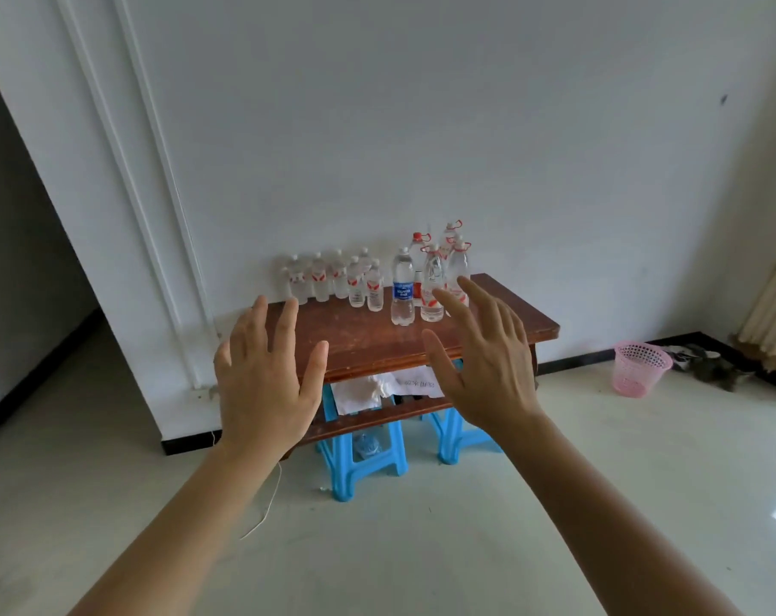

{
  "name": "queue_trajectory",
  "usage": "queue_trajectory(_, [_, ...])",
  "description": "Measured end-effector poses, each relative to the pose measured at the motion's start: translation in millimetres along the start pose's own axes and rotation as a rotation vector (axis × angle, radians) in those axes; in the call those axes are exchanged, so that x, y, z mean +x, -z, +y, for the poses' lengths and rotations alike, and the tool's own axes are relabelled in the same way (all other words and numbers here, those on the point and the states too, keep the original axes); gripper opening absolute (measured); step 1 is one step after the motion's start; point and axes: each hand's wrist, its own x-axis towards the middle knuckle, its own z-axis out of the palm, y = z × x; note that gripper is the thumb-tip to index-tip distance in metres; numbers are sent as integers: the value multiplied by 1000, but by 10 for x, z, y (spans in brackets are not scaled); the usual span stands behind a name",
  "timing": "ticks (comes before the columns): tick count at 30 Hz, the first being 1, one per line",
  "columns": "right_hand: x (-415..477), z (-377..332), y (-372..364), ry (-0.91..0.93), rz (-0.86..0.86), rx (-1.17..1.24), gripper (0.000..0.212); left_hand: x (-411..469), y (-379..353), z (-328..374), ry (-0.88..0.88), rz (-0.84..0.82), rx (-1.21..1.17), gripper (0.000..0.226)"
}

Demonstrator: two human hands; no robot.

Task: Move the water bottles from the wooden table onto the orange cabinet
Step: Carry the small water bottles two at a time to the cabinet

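A dark wooden table (368, 335) stands against the white wall. Along its back edge stand several small clear water bottles (321, 277) with red labels. To their right is a blue-labelled bottle (402, 289), then several taller bottles with red caps (432, 282). My left hand (266, 375) is held out, fingers spread, in front of the table's left end, holding nothing. My right hand (488, 362) is also spread and empty, in front of the tall bottles, partly covering one. No orange cabinet is in view.
Two blue plastic stools (359, 460) stand under the table, with white papers (377, 389) on a lower shelf. A pink mesh basket (639, 369) sits on the floor at right. A dark doorway (17, 260) opens at left. A thin cord (266, 504) lies on the pale floor.
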Motion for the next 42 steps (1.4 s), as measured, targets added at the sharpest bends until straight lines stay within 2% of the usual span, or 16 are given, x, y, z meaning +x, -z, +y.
queue_trajectory(6, [706,826,-1161,-16,-27,18,47,996,-1110,-55,-18,-19,56,67])
queue_trajectory(10, [1438,1451,-1886,-54,-51,36,48,1977,-1753,-1,21,-31,86,68])
queue_trajectory(16, [2231,1923,-2759,-59,-120,68,52,2844,-2324,-181,60,15,152,68])
queue_trajectory(26, [3097,1996,-4802,-10,-250,140,50,3995,-3753,-1344,185,-43,129,68])
queue_trajectory(30, [3449,1965,-5610,10,-254,112,51,4522,-4331,-1833,172,-58,97,68])
queue_trajectory(38, [4304,1830,-7167,-84,-400,132,58,5814,-5394,-2869,126,-185,65,64])
queue_trajectory(42, [4378,1941,-7764,-135,-484,165,62,6029,-5943,-3102,154,-249,17,64])
